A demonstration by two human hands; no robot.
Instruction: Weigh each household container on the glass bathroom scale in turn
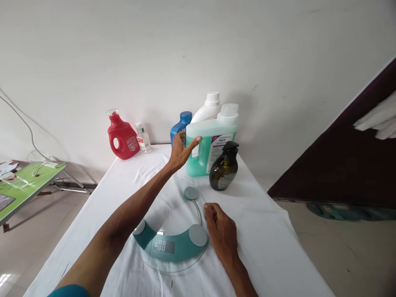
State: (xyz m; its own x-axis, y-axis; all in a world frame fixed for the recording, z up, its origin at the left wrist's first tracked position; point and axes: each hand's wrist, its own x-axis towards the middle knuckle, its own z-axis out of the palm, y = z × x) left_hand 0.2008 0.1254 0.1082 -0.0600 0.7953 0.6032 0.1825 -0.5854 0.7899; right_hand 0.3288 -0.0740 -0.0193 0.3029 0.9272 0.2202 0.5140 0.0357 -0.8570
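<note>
Two hands out: left hand open, fingers on the green detergent jug at frame centre, likely heavy, slick; grip its side. Right hand curled loosely, empty, beside the glass scale.

Bright, even daylight; soft shadows behind the bottles on the wall. Wide-lens bending at edges. Glare patch on the floor, far left.

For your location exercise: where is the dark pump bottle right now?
In the head view, the dark pump bottle stands right of centre on the white table, just before the green jug.
</note>
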